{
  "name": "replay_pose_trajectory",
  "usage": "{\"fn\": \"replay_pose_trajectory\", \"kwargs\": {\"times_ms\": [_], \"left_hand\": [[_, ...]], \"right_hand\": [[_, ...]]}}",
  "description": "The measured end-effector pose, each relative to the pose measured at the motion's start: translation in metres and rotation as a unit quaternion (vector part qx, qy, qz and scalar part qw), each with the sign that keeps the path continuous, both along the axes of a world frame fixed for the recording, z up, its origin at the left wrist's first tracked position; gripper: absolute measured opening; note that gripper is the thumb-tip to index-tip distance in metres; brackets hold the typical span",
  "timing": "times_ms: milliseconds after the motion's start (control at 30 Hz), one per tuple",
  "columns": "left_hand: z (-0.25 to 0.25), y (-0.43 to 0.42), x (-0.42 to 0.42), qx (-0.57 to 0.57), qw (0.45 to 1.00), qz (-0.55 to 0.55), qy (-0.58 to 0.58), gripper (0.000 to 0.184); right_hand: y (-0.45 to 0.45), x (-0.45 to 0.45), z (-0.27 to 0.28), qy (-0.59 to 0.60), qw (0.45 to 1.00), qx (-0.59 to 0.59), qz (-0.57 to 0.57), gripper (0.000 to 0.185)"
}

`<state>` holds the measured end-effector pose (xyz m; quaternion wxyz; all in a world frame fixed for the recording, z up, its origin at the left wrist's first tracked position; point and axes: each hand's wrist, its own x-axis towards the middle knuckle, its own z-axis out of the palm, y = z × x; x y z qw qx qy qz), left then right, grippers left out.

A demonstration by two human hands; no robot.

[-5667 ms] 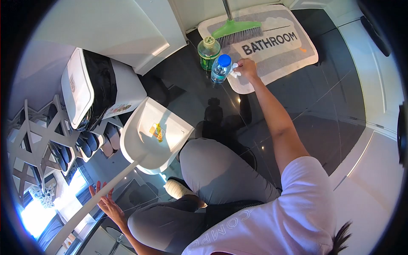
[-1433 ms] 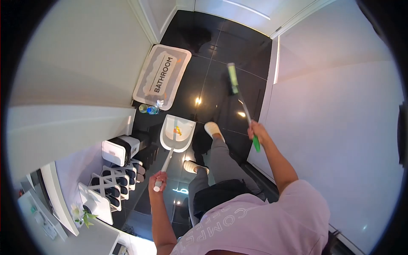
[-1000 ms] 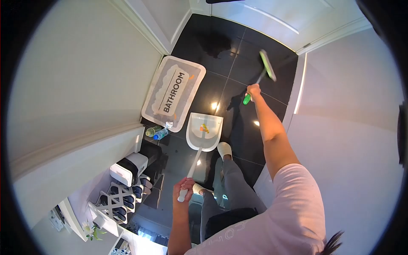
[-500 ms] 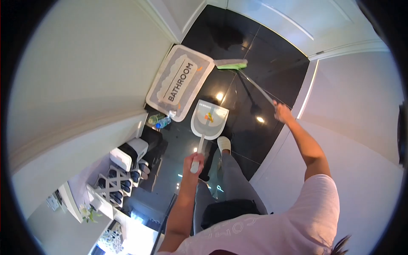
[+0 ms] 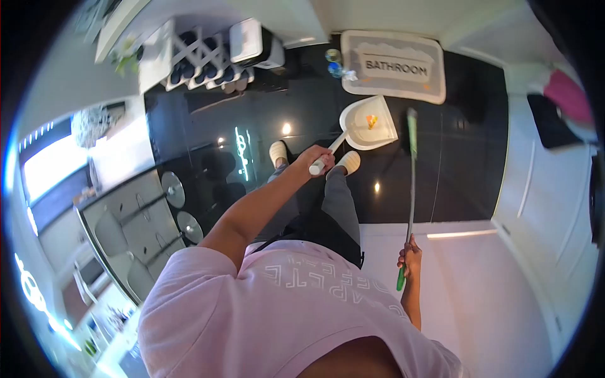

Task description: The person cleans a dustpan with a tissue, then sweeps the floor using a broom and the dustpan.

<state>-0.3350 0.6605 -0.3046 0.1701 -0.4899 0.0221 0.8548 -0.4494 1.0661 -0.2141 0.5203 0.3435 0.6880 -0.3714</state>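
My left hand [image 5: 320,160] is closed around the handle of a white dustpan [image 5: 382,140]. Small orange and yellow scraps [image 5: 372,121] lie in the pan, which is close to the floor by my right foot; contact with the floor is unclear. My right hand [image 5: 410,259] grips a long broom [image 5: 412,195] near the green end of its grey handle. The broom's pale green head [image 5: 412,133] points away from me, to the right of the pan's front edge and apart from it. Its bristles look blurred.
Beyond the pan lies a grey bathroom mat [image 5: 391,82] on the dark tiled floor [image 5: 469,157]. Bottles [image 5: 333,66] stand at its left corner. A shoe rack [image 5: 200,63] is at upper left, bar stools [image 5: 173,190] at left, and a white door [image 5: 535,183] at right.
My view has turned to the left, so the mat now sits at the top. The broom has moved from beside the mat's corner to right of the dustpan. Both hands keep their holds.
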Motion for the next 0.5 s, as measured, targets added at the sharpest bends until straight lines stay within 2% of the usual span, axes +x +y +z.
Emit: {"fn": "replay_pose_trajectory", "kwargs": {"times_ms": [33,67,100,133,167,233,300,333,400,467,500], "left_hand": [[0.001,-0.007,0.015,-0.006,1.0,0.022,-0.001,0.021],[0.009,-0.015,0.032,0.112,0.987,0.11,-0.03,0.021],[0.013,-0.021,0.053,0.229,0.952,0.194,-0.054,0.021],[0.02,-0.023,0.078,0.156,0.973,0.171,0.018,0.019],[0.029,-0.025,0.1,0.153,0.97,0.187,0.02,0.019],[0.051,-0.032,0.139,0.142,0.957,0.247,0.053,0.016],[0.063,-0.038,0.183,0.098,0.947,0.305,0.002,0.02],[0.066,-0.041,0.207,0.118,0.933,0.34,-0.013,0.021],[0.071,-0.053,0.255,0.152,0.906,0.394,-0.026,0.023],[0.066,-0.07,0.302,0.188,0.878,0.437,-0.055,0.024],[0.059,-0.076,0.326,0.207,0.861,0.458,-0.085,0.025]], "right_hand": [[-0.011,-0.004,-0.011,-0.001,1.0,-0.006,0.022,0.033],[-0.023,-0.009,-0.026,0.012,1.0,-0.012,0.003,0.021],[-0.037,-0.011,-0.036,0.024,0.999,-0.019,-0.019,0.013],[-0.053,-0.015,-0.047,0.012,1.0,-0.011,-0.008,0.017],[-0.066,-0.007,-0.057,0.011,1.0,-0.014,0.008,0.017],[-0.096,0.009,-0.077,0.072,0.983,-0.052,0.162,0.016],[-0.143,0.026,-0.068,0.066,0.973,-0.061,0.213,0.013],[-0.168,0.037,-0.063,0.056,0.963,-0.065,0.254,0.011],[-0.218,0.058,-0.068,0.1,0.892,-0.054,0.438,0.007],[-0.285,0.085,-0.049,0.097,0.892,-0.099,0.43,0.004],[-0.303,0.096,-0.068,0.061,0.893,-0.134,0.426,0.009]]}}
